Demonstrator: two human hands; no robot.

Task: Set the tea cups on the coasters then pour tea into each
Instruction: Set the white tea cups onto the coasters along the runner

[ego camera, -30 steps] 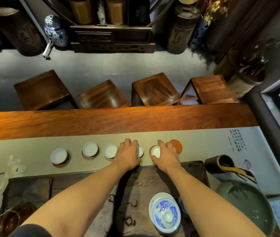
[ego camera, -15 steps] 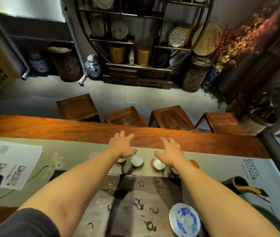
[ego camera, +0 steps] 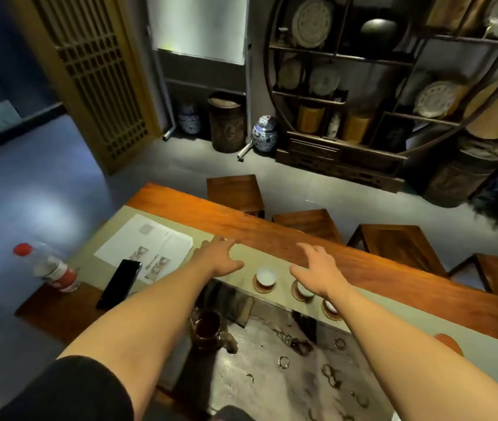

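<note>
Both hands empty, fingers spread, palms down, hovering above the table runner (ego camera: 243, 253). Left hand (ego camera: 218, 259) fingers loose and splayed, pointing toward 1 o'clock, gripping nothing. Right hand (ego camera: 317, 270) same, fingers fanned toward 11 o'clock, nothing held.

Tea cups sit in a row whose long axis runs from 10 o'clock down to 4 o'clock along the runner. First cup (ego camera: 266, 275), white, upright, mouth up, on its brown coaster (ego camera: 261, 287), lies between the two hands. Second cup (ego camera: 304, 290) on a coaster, partly hidden under the right wrist. Third cup (ego camera: 329, 306) at 4 o'clock of that, mostly hidden by the right forearm. One orange coaster (ego camera: 449, 343) with no cup visible on it, far along at 4 o'clock, partly hidden behind the forearm.

Dark tea tray (ego camera: 287, 369) at 6 o'clock of the cups, wet ring marks on it. Brown glass pitcher (ego camera: 208, 329) at the tray's left end, mouth up. Black phone (ego camera: 119, 282), printed paper (ego camera: 144, 244) and red-capped bottle (ego camera: 48, 268) off at 9 o'clock. Frame blurred.
</note>
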